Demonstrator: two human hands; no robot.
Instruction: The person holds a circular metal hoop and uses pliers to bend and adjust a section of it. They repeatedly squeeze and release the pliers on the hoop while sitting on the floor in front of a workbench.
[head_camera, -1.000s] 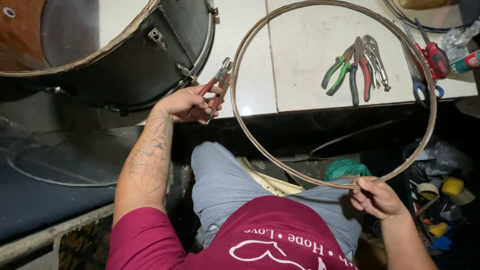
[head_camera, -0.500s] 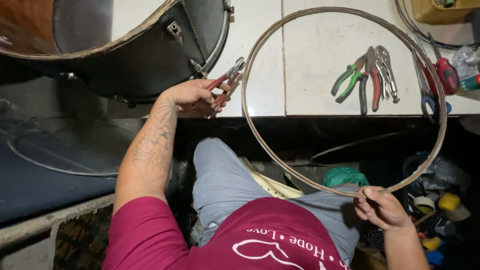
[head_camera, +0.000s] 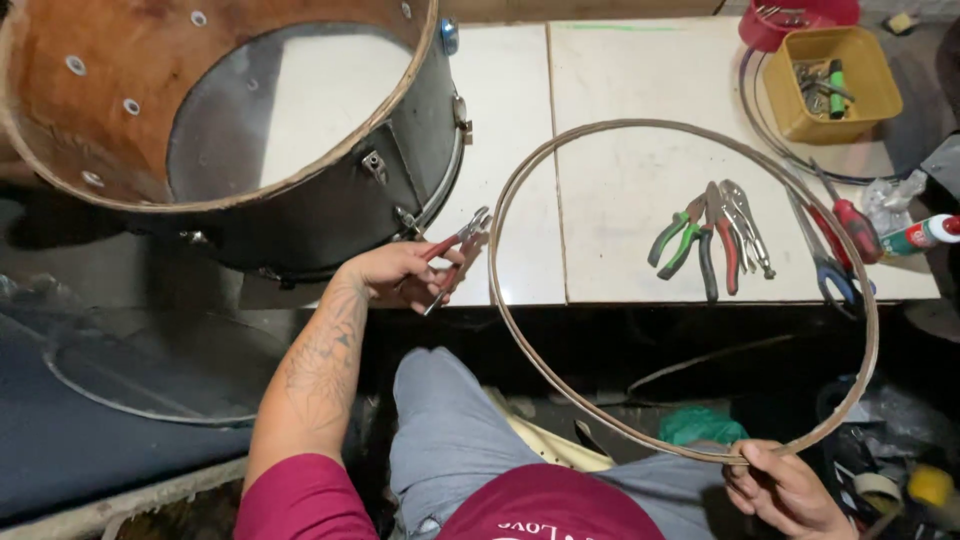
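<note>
Holding a large thin hoop (head_camera: 520, 330) at its near edge, right hand (head_camera: 785, 490) closed around the rim with fingers curled under and thumb on top; far arc resting over the white table (head_camera: 520, 200), near arc hanging past the edge above the lap. Looks light but springy, likely to flex or twist out of round if gripped at one spot only; best taken at the rim with a second hold opposite. Gripping red-handled pliers (head_camera: 455, 250) in the left hand (head_camera: 400, 278), fingers wrapped shut on the handles, jaws pointing toward the drum shell (head_camera: 300, 215). Shell open-ended, bulky, stiff, bare wood inside with bolt holes, nothing in it. Lying inside the hoop's circle: loose pliers (head_camera: 712, 240), green, red and bare steel. Sitting at the far right corner: yellow bin (head_camera: 800, 110) with small tools, contents too small to tell; red tub (head_camera: 790, 20) behind it.
</note>
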